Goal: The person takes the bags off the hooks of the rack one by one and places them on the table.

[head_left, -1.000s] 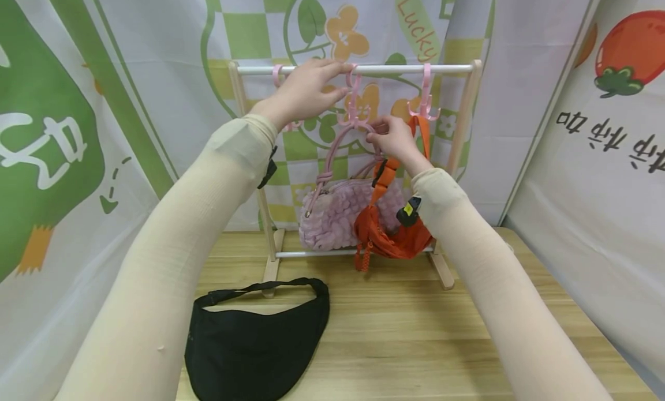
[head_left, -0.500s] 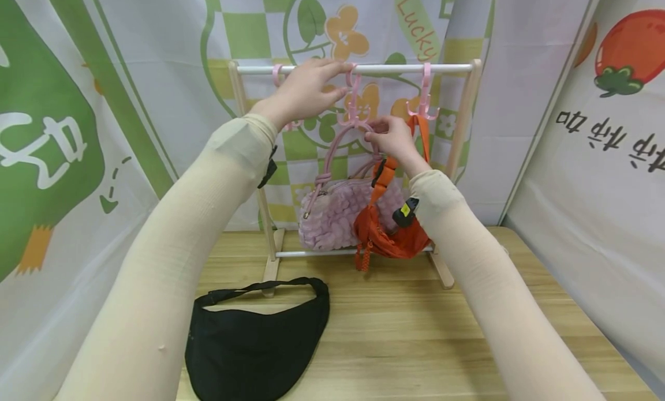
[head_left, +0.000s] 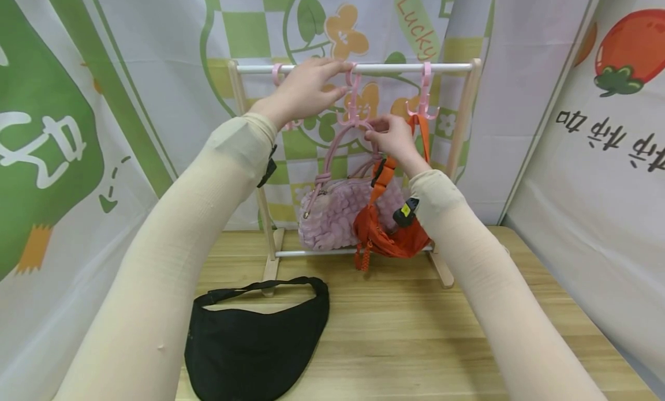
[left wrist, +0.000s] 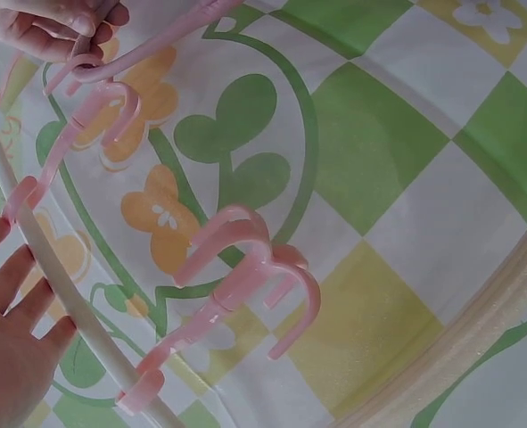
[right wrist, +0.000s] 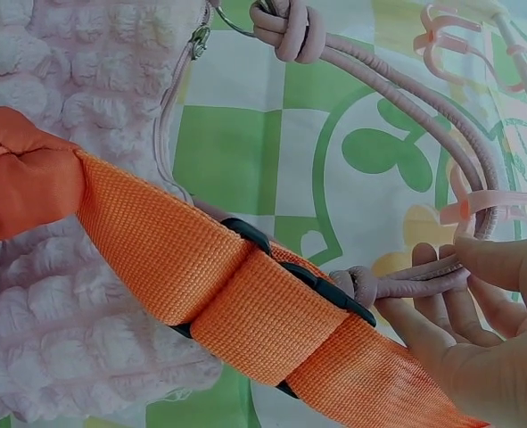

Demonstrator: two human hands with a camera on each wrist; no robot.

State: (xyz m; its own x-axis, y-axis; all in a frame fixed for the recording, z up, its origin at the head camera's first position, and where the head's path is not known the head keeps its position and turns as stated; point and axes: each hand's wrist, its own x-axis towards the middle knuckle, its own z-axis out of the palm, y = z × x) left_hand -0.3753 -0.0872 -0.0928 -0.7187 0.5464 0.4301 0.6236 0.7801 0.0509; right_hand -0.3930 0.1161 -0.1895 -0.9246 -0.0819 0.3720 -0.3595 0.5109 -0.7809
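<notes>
A pink puffy handbag [head_left: 332,216] hangs by its handle [head_left: 332,150] from the middle pink hook [head_left: 353,104] on the rack. My right hand [head_left: 392,137] pinches that handle just right of the hook; in the right wrist view the thumb and fingers close round the pink cord [right wrist: 419,276]. At the top bar [head_left: 395,69], my left hand [head_left: 312,92] has its fingers extended, the tips at the middle hook's upper loop. In the left wrist view these fingers [left wrist: 18,285] lie spread along the bar. An orange bag [head_left: 397,239] hangs from the right hook [head_left: 425,98], partly in front of the handbag.
A black shoulder bag [head_left: 254,343] lies on the wooden table [head_left: 395,343] at the front left. Another pink hook [left wrist: 236,285] hangs bare at the bar's left end. The rack's wooden foot [head_left: 441,271] stands on the table, with printed curtains [head_left: 561,176] around it.
Both hands stay almost where they were. The right wrist has shifted very slightly left, and the orange bag has moved a little with it.
</notes>
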